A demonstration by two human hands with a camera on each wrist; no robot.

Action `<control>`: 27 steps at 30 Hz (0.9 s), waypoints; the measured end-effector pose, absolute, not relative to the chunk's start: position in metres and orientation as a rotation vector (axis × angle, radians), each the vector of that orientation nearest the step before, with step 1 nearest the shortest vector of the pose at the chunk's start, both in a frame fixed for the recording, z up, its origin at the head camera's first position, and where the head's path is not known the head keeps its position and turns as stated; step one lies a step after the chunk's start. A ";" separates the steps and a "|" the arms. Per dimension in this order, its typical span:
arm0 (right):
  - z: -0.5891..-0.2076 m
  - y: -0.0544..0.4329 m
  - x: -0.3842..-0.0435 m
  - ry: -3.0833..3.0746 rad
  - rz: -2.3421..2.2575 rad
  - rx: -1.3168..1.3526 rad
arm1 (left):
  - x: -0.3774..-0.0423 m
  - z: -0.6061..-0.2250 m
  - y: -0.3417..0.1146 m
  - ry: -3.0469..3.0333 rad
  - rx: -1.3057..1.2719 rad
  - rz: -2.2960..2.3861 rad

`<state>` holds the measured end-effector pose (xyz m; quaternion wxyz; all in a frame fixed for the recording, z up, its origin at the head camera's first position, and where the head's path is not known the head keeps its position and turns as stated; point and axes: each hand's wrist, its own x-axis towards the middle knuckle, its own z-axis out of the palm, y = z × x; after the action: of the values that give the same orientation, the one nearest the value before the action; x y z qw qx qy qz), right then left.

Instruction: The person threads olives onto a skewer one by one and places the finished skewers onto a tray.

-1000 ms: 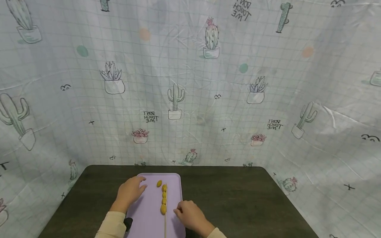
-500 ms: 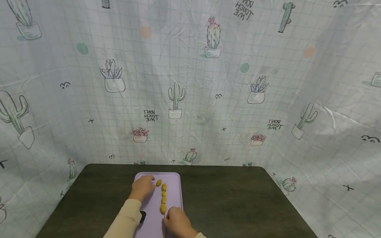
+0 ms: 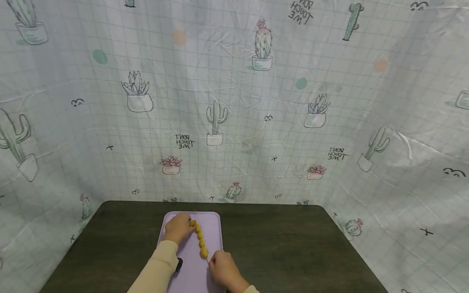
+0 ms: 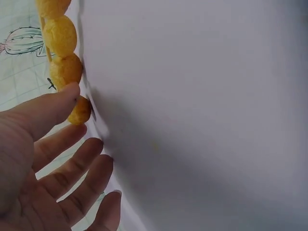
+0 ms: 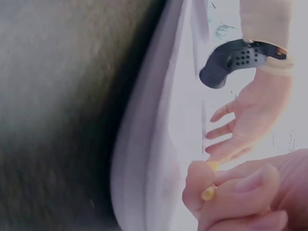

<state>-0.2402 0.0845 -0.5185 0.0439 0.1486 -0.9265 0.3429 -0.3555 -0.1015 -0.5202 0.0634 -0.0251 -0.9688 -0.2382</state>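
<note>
My left hand [image 3: 178,228] pinches a small yellow oval fruit [image 4: 79,113] between thumb and index finger, above the far part of a lilac tray [image 3: 216,226]. The other fingers of that hand spread loosely. Several similar yellow fruits [image 3: 201,242] sit in a row on a thin skewer [image 4: 47,50], tilted with its far end by the pinched fruit. Whether the skewer's tip is inside that fruit is hidden. At the near end, my right hand [image 3: 224,268] grips the skewer with curled fingers; its pale butt [image 5: 208,193] pokes out between thumb and finger.
The tray lies on a dark brown tabletop [image 3: 278,244], which extends far to the right and left. A cactus-print curtain [image 3: 242,122] stands behind and at both sides. A black wrist camera [image 5: 236,62] is strapped to my left wrist.
My left hand moved right and took hold of the loose fruit lying on the tray. My right hand took the skewer's near end, and the row now slants, its far end leftward.
</note>
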 end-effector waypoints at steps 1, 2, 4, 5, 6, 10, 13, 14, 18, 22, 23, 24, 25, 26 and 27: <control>-0.518 0.086 -0.241 -2.832 1.054 0.462 | -0.356 -0.521 -0.101 -2.926 -0.062 -0.725; -0.518 0.088 -0.242 -2.834 1.049 0.472 | -0.357 -0.522 -0.100 -2.925 -0.051 -0.726; -0.518 0.091 -0.244 -2.847 1.072 0.477 | -0.358 -0.523 -0.099 -2.920 -0.046 -0.723; -0.518 0.092 -0.245 -2.858 1.095 0.474 | -0.359 -0.524 -0.099 -2.912 -0.048 -0.720; -0.519 0.093 -0.246 -2.872 1.127 0.464 | -0.359 -0.524 -0.099 -2.902 -0.051 -0.722; -0.518 0.098 -0.249 -2.935 1.219 0.414 | -0.361 -0.526 -0.100 -2.869 -0.048 -0.743; -0.517 0.102 -0.250 -2.943 1.186 0.431 | -0.361 -0.527 -0.105 -2.851 -0.044 -0.778; -0.516 0.104 -0.250 -2.935 1.157 0.446 | -0.361 -0.527 -0.108 -2.847 -0.043 -0.787; -0.511 0.110 -0.249 -2.915 1.143 0.459 | -0.357 -0.525 -0.120 -2.844 -0.091 -0.826; -0.502 0.118 -0.248 -2.932 1.105 0.427 | -0.348 -0.517 -0.132 -2.815 -0.177 -0.977; -0.500 0.120 -0.247 -2.936 1.080 0.423 | -0.345 -0.514 -0.135 -2.797 -0.212 -1.025; -0.498 0.122 -0.247 -2.941 1.057 0.415 | -0.343 -0.512 -0.138 -2.777 -0.240 -1.081; -0.497 0.125 -0.247 -2.940 1.013 0.412 | -0.340 -0.509 -0.141 -2.759 -0.267 -1.128; -0.496 0.128 -0.248 -2.932 0.973 0.410 | -0.337 -0.506 -0.145 -2.743 -0.296 -1.171; -0.496 0.132 -0.248 -2.923 0.938 0.406 | -0.334 -0.504 -0.148 -2.730 -0.323 -1.210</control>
<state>-0.2480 0.1316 -0.4956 0.0222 0.1311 -0.9437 0.3029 -0.3345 -0.1476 -0.5035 0.0691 -0.1072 -0.9068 -0.4019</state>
